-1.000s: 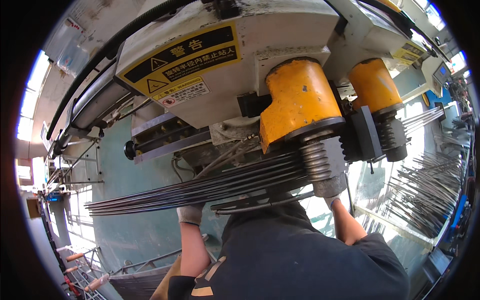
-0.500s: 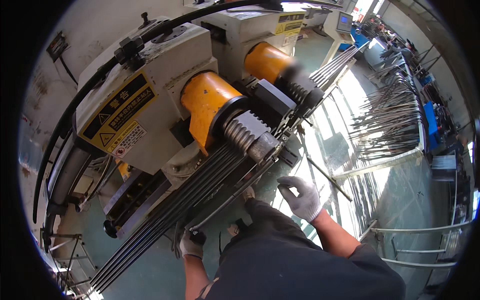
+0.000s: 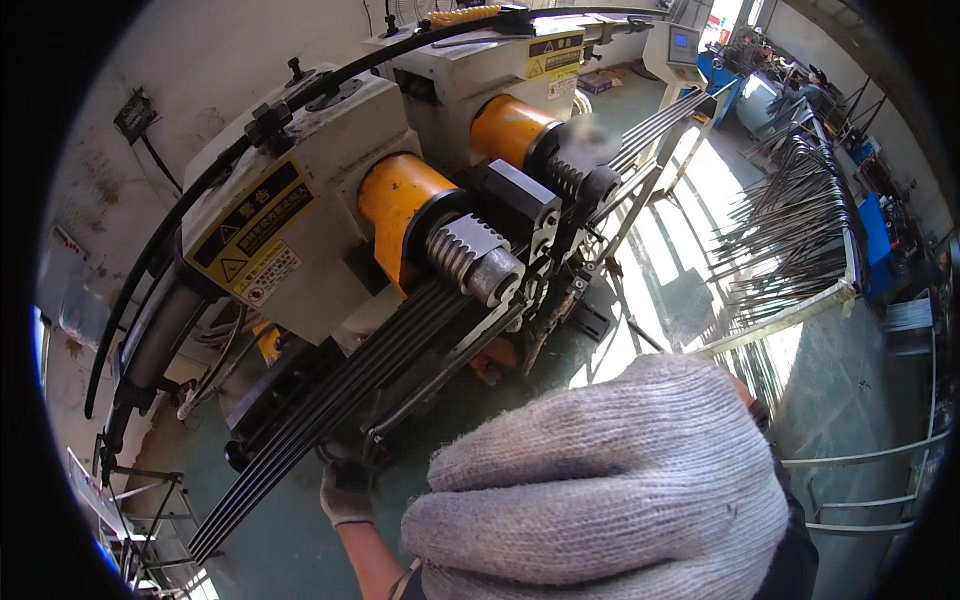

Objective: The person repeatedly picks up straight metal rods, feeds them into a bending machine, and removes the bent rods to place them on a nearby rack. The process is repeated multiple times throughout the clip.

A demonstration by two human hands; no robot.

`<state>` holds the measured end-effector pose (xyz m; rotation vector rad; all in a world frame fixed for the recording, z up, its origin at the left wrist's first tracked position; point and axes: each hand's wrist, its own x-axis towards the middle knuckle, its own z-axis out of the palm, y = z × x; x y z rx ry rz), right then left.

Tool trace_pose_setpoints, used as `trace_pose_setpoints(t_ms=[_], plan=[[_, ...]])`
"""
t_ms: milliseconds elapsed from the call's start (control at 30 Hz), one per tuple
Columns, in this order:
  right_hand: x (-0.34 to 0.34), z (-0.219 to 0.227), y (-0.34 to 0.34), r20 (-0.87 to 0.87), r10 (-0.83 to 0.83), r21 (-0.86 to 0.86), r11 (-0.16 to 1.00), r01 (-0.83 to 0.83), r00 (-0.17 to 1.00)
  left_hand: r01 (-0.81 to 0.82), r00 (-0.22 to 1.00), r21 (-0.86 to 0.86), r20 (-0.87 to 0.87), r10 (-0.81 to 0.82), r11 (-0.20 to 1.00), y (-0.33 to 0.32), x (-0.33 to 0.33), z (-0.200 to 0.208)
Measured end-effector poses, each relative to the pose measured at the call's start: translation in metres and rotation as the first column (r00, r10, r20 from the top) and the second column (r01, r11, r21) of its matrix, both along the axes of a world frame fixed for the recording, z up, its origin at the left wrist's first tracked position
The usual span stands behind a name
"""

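My right hand, in a pale grey knitted glove, fills the lower middle very close up. Its fingers are bent and pressed together; anything inside them is hidden. At lower left my gloved left hand is closed near a dark shape, too shadowed to name. Just above it is the lower end of a dark metal rod, which slants up to the machine. Several long dark bars lie side by side along the machine. Above them project an orange cylinder and a ridged metal shaft end.
A second orange cylinder sits farther back. On the right, a rack carries a heap of thin metal rods. Pale metal rails stand at lower right, and a control box with a screen at the far back.
My right hand has come up from beside my body to close before the camera. My left hand has shifted slightly left and down in the picture. The view has shifted a little.
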<state>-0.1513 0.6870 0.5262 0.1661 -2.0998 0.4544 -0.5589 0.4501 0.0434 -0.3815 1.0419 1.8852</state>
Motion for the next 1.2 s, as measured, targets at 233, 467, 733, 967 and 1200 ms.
trace_pose_setpoints(t_ms=[233,467,733,967,1200], plan=[[0.041,-0.002,0.044,-0.175,0.084,0.307,0.951,-0.027,0.981,0.068,0.983,0.304,-0.186,-0.011,0.95,-0.038,-0.027,0.009],[0.086,-0.069,0.119,-0.191,-0.557,-0.058,0.828,0.557,0.808,0.166,0.833,0.56,-0.52,0.188,0.811,-0.005,-0.03,0.192],[0.122,-0.088,0.258,-0.048,-0.845,-0.451,0.495,0.743,0.533,-0.145,0.493,0.476,-0.725,0.481,0.867,0.094,0.035,0.443],[0.136,-0.019,0.368,-0.082,-0.959,-0.29,0.282,0.914,0.27,-0.166,-0.008,0.114,-0.993,0.115,0.98,0.202,0.101,0.527],[0.098,0.075,0.428,0.073,-0.987,-0.52,0.083,0.85,0.14,-0.012,-0.199,-0.007,-0.98,-0.009,1.0,0.28,0.169,0.559]])
